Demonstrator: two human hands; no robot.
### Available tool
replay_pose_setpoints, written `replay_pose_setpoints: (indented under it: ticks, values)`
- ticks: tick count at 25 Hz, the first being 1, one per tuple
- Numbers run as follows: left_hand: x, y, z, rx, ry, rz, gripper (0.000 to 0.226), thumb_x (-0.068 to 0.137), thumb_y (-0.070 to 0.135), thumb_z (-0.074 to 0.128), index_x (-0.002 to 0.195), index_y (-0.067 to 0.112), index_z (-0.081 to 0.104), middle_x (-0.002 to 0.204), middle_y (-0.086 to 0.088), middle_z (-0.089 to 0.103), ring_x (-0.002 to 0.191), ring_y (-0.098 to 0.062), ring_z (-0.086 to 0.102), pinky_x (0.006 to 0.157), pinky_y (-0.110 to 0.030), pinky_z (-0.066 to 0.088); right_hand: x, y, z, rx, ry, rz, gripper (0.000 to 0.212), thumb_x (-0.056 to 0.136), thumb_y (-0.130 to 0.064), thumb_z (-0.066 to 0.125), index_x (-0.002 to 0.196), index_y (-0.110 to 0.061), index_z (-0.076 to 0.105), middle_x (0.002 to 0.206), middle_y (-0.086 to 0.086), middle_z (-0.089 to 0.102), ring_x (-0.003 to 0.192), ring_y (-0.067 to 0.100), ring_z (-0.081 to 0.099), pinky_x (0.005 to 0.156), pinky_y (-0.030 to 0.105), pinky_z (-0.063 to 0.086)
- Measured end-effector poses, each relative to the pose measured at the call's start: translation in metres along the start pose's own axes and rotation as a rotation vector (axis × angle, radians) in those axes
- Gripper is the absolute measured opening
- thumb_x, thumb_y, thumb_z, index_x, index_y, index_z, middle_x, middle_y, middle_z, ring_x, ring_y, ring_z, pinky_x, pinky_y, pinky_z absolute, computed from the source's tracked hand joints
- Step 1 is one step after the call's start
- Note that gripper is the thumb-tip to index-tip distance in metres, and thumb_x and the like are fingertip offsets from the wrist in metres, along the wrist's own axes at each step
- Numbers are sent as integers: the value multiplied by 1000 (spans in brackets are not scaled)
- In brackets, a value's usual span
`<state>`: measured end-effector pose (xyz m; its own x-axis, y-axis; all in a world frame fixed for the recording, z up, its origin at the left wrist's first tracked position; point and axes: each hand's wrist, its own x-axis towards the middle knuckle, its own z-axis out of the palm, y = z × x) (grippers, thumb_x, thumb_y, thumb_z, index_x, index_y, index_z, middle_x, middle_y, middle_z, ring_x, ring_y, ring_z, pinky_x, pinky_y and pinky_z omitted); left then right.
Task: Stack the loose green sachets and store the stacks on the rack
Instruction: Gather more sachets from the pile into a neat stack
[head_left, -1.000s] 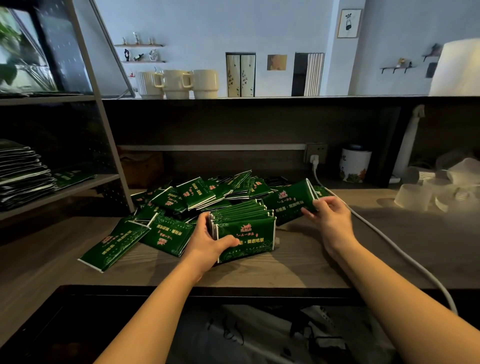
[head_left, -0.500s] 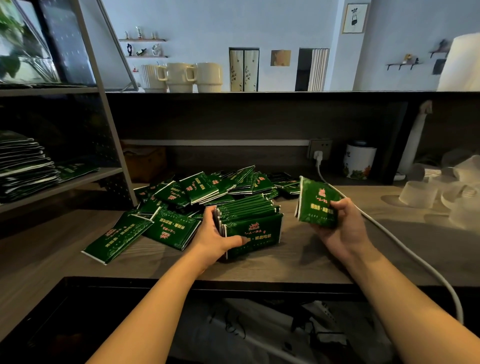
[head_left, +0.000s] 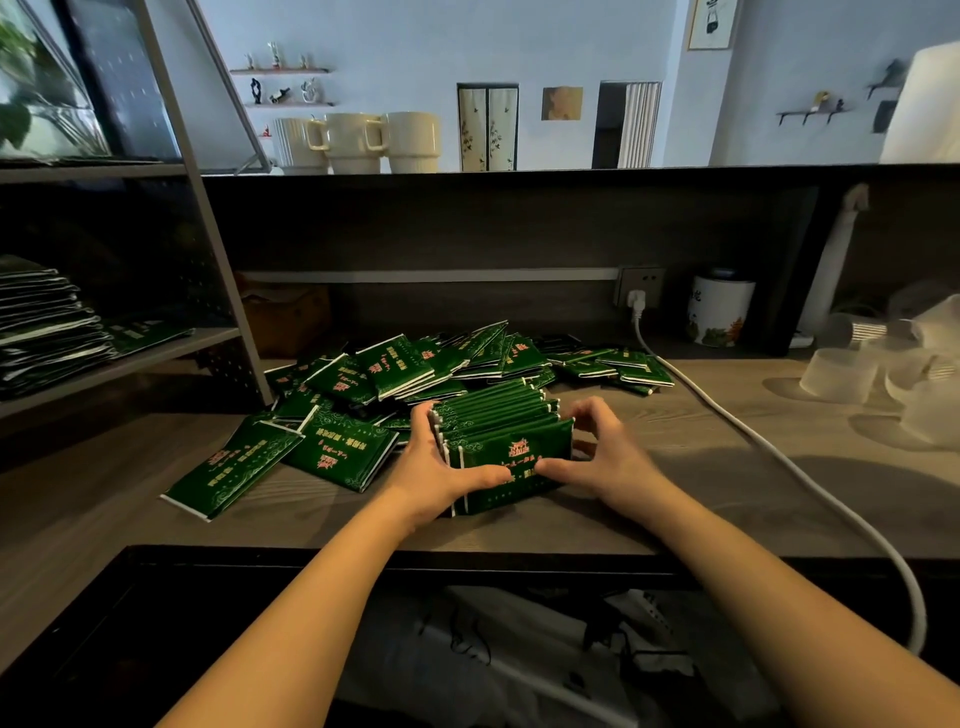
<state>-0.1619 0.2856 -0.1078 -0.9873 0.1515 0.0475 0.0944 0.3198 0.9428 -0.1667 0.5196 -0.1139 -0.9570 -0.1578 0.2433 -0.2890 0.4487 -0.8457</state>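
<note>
A stack of green sachets (head_left: 498, 431) stands on edge on the wooden counter (head_left: 649, 499). My left hand (head_left: 436, 467) grips its left end, thumb across the front sachet. My right hand (head_left: 597, 457) grips its right end, thumb on the front too. Behind and to the left lies a loose pile of green sachets (head_left: 395, 369), with two more (head_left: 234, 467) flat at the front left. On the rack's shelf (head_left: 135, 358) at the left sits a tall stack of stored sachets (head_left: 41, 327).
A white cable (head_left: 769, 447) runs from the wall socket (head_left: 639, 286) across the counter to the right. Clear plastic cups (head_left: 883, 374) lie at the far right, a white canister (head_left: 719, 312) behind. Three mugs (head_left: 358, 143) stand on the upper ledge.
My right hand picked up a sachet from the right of the pile, carried it left and set it against the stack. Both hands now clasp the stack.
</note>
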Motion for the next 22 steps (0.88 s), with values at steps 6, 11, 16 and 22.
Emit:
replay_pose_setpoints:
  ticks: [6, 11, 16, 22]
  values:
    - [-4, 0, 2, -31, -91, 47, 99, 60, 22, 93, 135, 34, 29, 120, 11, 58, 117, -8, 56, 103, -34, 45, 1, 1, 9, -6, -233, 66, 137, 51, -45, 95, 156, -43, 7, 134, -30, 54, 126, -6, 51, 113, 32, 41]
    - [-3, -3, 2, 15, -105, 53, 104, 46, 48, 83, 133, 35, 27, 125, 2, 62, 118, -15, 59, 100, -33, 48, -2, -1, 10, -28, -219, 29, 128, 55, -49, 92, 154, -44, 12, 131, -30, 55, 123, -10, 51, 108, 24, 42]
    - [-3, -2, 0, 15, -75, 50, 99, 55, 36, 92, 133, 35, 32, 126, 5, 62, 118, -16, 59, 105, -38, 47, -2, -4, 8, 56, -145, 20, 107, 61, -21, 95, 141, -45, 28, 120, -26, 61, 111, -14, 57, 99, 17, 47]
    - [-19, 0, -18, 25, 69, 143, 73, 68, 10, 90, 121, 26, 44, 113, 8, 65, 102, -6, 66, 87, -22, 51, 3, -14, 13, 204, -239, 2, 90, 76, -38, 81, 147, -32, 27, 133, -6, 55, 117, 2, 59, 98, 21, 49]
